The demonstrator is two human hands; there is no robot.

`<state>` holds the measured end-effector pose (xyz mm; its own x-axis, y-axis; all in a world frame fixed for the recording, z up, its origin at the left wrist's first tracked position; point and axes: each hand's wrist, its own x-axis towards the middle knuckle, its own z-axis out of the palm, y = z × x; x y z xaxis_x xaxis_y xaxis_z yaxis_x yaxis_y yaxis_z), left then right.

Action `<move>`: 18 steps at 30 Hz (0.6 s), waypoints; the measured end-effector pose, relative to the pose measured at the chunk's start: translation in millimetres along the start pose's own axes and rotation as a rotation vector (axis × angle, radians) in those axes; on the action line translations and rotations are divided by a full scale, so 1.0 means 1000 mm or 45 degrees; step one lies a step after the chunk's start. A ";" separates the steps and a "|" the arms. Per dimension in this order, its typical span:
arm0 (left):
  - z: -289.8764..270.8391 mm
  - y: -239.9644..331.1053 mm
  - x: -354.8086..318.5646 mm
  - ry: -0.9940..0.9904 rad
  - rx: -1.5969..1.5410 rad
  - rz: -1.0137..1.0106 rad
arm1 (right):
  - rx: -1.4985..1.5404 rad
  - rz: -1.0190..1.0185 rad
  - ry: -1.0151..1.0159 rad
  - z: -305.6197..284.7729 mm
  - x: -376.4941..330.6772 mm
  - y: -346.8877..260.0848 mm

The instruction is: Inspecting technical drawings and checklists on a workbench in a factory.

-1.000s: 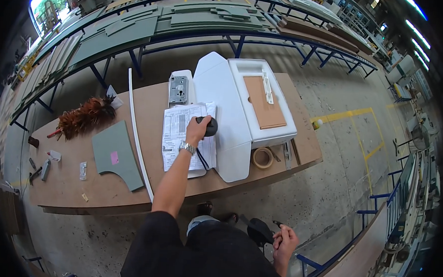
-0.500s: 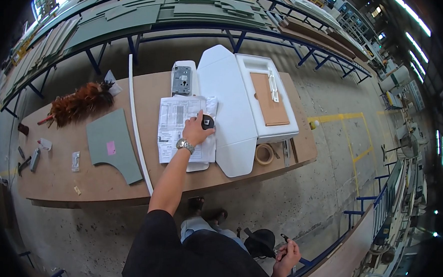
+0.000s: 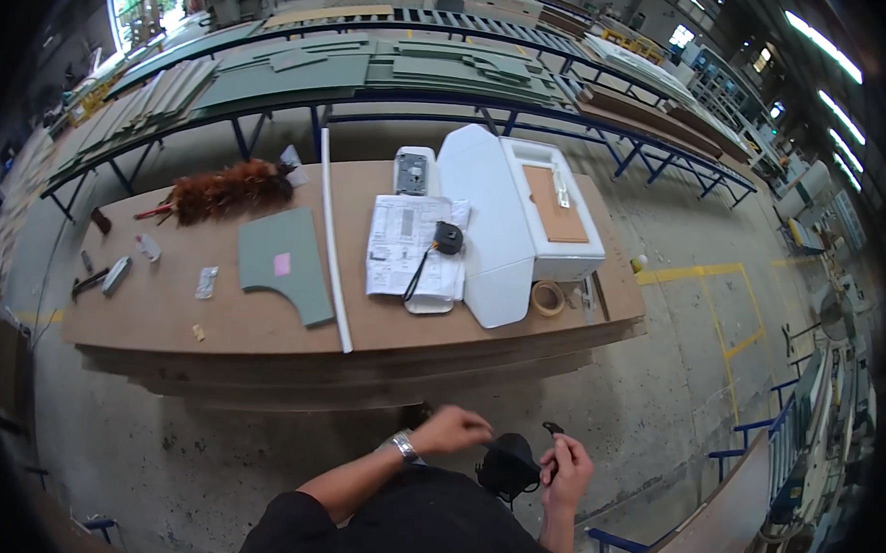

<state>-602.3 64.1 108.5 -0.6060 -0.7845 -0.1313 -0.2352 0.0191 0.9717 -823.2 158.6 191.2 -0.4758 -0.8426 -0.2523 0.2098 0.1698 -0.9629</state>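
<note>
In front of my body, my right hand [image 3: 566,470] is closed on a thin black strap or cord with a small black end [image 3: 552,427] sticking up above the fingers. A black pouch or bag [image 3: 508,467] hangs at my waist between the hands. Beside it, my left hand [image 3: 452,431], with a metal watch [image 3: 404,445] on the wrist, stretches its fingers toward the right, and nothing shows in them. A black tape measure [image 3: 448,238] with a wrist cord lies on printed papers [image 3: 405,244] on the table.
The brown board-topped table [image 3: 210,324] holds a white box [image 3: 571,251] with its lid open, a tape roll [image 3: 548,299], a metal lock case [image 3: 411,173], a long white strip [image 3: 331,241], a green panel [image 3: 286,258], a feather duster [image 3: 232,193] and a hammer [image 3: 89,282]. Behind stands a blue-framed rack [image 3: 422,97].
My left hand has let go of the tape measure on the papers and drawn back to my waist. My right hand stays near the pouch, slightly higher in view. The whole view has shifted.
</note>
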 end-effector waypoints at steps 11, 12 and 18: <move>0.080 0.049 -0.177 0.251 0.232 0.124 | -0.576 -0.707 -1.127 0.058 -0.133 -0.036; 0.074 0.052 -0.198 0.311 0.109 -0.074 | -0.884 -0.974 -1.161 0.056 -0.138 -0.063; 0.058 0.059 -0.307 0.632 -0.420 -0.272 | -0.391 -1.786 -0.675 0.061 -0.204 -0.214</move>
<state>-474.0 341.6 194.6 -0.1279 -0.9455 -0.2995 -0.0176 -0.2998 0.9538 -718.8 263.4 454.3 0.2311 -0.4775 0.8477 -0.3458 -0.8547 -0.3872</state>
